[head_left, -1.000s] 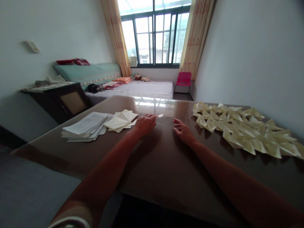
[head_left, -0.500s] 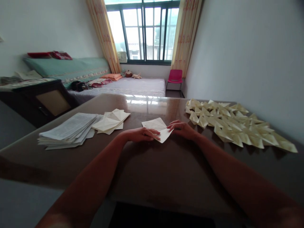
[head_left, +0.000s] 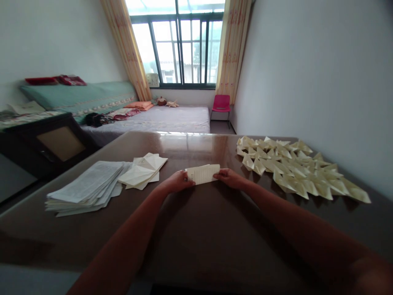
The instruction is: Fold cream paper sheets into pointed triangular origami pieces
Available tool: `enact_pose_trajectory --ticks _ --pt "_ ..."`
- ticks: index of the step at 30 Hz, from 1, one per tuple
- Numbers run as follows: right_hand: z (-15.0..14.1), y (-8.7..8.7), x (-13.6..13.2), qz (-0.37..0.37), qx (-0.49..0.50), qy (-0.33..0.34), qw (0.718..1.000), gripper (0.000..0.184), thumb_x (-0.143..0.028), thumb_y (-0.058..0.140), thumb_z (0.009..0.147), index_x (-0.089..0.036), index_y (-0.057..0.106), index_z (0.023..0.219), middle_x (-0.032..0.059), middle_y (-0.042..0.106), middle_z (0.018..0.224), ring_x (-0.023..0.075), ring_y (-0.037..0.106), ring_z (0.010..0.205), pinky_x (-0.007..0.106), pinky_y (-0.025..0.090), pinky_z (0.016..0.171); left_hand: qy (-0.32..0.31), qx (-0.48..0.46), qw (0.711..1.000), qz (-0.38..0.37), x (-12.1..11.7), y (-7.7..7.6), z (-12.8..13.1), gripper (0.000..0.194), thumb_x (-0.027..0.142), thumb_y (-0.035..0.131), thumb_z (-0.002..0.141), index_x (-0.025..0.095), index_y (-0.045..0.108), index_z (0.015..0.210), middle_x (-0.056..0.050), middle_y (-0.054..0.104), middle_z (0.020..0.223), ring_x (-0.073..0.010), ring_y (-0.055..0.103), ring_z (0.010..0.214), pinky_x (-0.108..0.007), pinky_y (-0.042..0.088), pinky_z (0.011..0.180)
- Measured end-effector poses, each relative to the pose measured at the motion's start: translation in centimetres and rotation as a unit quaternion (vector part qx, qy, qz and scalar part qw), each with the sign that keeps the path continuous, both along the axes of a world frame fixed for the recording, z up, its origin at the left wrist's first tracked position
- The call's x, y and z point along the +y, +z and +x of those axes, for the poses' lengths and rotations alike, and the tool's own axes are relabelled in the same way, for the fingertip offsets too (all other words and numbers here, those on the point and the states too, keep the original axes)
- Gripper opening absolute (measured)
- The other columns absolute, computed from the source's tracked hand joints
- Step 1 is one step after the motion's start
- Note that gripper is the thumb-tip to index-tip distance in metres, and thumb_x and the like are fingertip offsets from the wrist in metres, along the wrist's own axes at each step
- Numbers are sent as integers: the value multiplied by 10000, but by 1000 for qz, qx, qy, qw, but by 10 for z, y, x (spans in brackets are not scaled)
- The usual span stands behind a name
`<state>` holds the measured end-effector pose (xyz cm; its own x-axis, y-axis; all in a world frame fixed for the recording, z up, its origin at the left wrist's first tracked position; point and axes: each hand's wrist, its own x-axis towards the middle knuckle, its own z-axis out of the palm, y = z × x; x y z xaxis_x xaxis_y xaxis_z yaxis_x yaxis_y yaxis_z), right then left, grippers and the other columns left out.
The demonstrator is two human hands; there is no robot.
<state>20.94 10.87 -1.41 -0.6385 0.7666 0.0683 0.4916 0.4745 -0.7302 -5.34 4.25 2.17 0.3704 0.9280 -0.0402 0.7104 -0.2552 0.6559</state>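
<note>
Glossy brown counter (head_left: 199, 241) fills the foreground of a pale-walled room. Beyond its left edge stands a dark cabinet (head_left: 59, 137) with a tan door panel. Near that edge, on the counter, lies a thick, uneven stack of printed sheets (head_left: 87, 182). Just right of the stack sits a small pile of cream creased papers (head_left: 144, 169), the top one marked with folds spreading from its middle. Past the far edge are a bed (head_left: 181, 116) with a lilac cover and, above it, a window (head_left: 175, 49) between patterned curtains.

Midway across the counter, the left hand (head_left: 179, 181) pinches the left end of a folded paper (head_left: 204, 174) with faint print on its face; I cannot tell whether the paper touches the surface. A pink chair (head_left: 221, 102) stands beyond the far edge. The right hand (head_left: 227, 177) grips the paper's right end, so the two hands are apart, with the sheet between them. Along the right edge, from the far right corner, spread many pointed cream paper shapes (head_left: 307, 174) in rows.
</note>
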Motion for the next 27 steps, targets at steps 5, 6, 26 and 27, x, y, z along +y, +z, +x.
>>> enact_pose_trajectory --ticks 5,6,26,27 --pt "-19 15 22 9 -69 -43 997 258 -374 561 834 -153 693 849 34 698 792 166 598 714 242 434 636 85 6 996 -14 15 -3 5 408 366 539 815 104 604 1121 -70 702 882 -167 642 703 -232 495 583" --pt "-21 17 24 15 -83 -58 995 234 -357 595 808 -156 690 879 39 699 806 169 598 718 243 425 636 108 13 994 -11 17 -3 6 493 359 545 813 101 531 1232 -84 697 914 -168 642 701 -238 495 581" --pt "-35 5 12 165 -114 -85 976 255 -407 484 913 -286 691 1001 24 712 1001 175 633 895 255 431 738 65 326 924 188 -3 -9 25 389 198 441 855 226 583 1217 -70 692 883 -232 610 876 -277 478 606" --pt "-35 5 12 164 -119 -85 976 251 -406 484 915 -285 686 1001 24 711 1003 176 632 903 253 430 738 63 332 922 188 -4 -7 25 387 193 447 854 222 585 1214 -70 685 864 -232 605 861 -279 478 600"
